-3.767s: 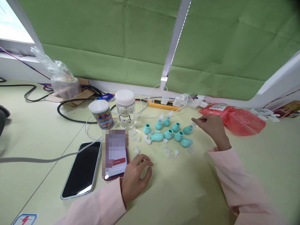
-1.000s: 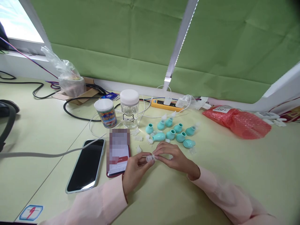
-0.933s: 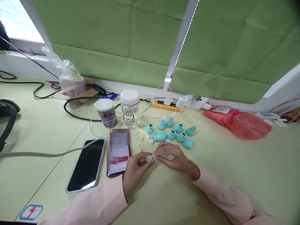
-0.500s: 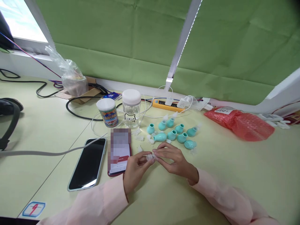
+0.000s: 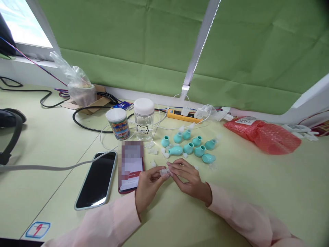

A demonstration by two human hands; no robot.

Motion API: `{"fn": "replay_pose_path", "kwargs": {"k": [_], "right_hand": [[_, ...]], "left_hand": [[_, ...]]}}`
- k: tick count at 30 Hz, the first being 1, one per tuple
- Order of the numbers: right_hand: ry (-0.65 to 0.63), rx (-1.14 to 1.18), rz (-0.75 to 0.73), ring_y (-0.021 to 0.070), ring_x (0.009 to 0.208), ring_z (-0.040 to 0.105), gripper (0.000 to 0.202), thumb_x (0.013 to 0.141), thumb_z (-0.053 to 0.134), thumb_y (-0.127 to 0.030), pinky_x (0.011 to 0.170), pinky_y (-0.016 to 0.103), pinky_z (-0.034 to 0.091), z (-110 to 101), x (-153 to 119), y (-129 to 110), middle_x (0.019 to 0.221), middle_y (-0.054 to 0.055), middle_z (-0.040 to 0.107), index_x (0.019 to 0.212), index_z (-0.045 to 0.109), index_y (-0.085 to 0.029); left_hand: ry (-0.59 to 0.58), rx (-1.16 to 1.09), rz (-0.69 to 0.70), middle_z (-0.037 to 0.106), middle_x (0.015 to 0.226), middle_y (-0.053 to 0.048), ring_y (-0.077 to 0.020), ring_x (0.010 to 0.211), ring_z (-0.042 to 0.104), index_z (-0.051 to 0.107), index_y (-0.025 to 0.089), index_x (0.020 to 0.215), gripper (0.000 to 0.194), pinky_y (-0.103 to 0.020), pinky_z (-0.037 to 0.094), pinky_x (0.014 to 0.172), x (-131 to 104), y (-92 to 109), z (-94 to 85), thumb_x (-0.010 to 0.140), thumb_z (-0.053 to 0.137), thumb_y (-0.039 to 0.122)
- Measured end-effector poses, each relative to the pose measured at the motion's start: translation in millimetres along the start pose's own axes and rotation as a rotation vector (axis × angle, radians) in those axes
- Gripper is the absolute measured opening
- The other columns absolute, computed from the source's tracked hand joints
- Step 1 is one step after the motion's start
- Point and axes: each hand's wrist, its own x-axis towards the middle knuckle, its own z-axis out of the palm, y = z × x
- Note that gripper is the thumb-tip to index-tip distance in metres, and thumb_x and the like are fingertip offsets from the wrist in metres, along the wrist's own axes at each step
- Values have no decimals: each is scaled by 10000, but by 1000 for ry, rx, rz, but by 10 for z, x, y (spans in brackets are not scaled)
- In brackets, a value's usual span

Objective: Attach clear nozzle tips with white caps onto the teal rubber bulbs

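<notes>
Between my two hands is a small clear plastic piece [image 5: 163,172], shaped like a short tube or nozzle. My left hand [image 5: 150,185] pinches it between thumb and fingers. From the other side, the fingertips of my right hand [image 5: 187,176] close on its right end and partly cover it. Just beyond my hands lie several turquoise rubber bulbs [image 5: 188,148], some upright with open necks, a few with clear tips fitted. Small loose clear pieces [image 5: 153,151] are scattered left of the bulbs.
Left of my hands lie a lit phone [image 5: 131,171] and a dark-screened phone [image 5: 97,181]. Behind them stand a printed tub [image 5: 118,127] and a white-lidded bottle [image 5: 144,120]. A yellow power strip [image 5: 183,116] runs along the wall. A red plastic bag [image 5: 264,135] lies at right.
My right hand and forearm have shifted slightly left and turned a little around the clear piece. My left hand stays where it was, still pinching it.
</notes>
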Motion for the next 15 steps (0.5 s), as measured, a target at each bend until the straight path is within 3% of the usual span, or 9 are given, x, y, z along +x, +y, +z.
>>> {"fn": "replay_pose_path", "kwargs": {"k": [10, 15], "right_hand": [[23, -46, -2, 212, 839, 561, 382, 691, 560, 0, 643, 380, 508, 32, -22, -52, 949, 131, 628, 1047, 534, -135], [35, -8, 37, 208, 873, 561, 482, 702, 571, -25, 655, 375, 505, 98, -64, -79, 998, 143, 607, 1156, 461, -147]], "left_hand": [[0, -15, -6, 662, 659, -25, -158, 636, 602, 633, 107, 861, 258, -228, 476, 610, -9, -14, -11, 681, 628, 292], [0, -4, 7, 673, 674, -31, -168, 644, 613, 635, 106, 867, 251, -229, 480, 604, -8, -27, -11, 694, 618, 287]]}}
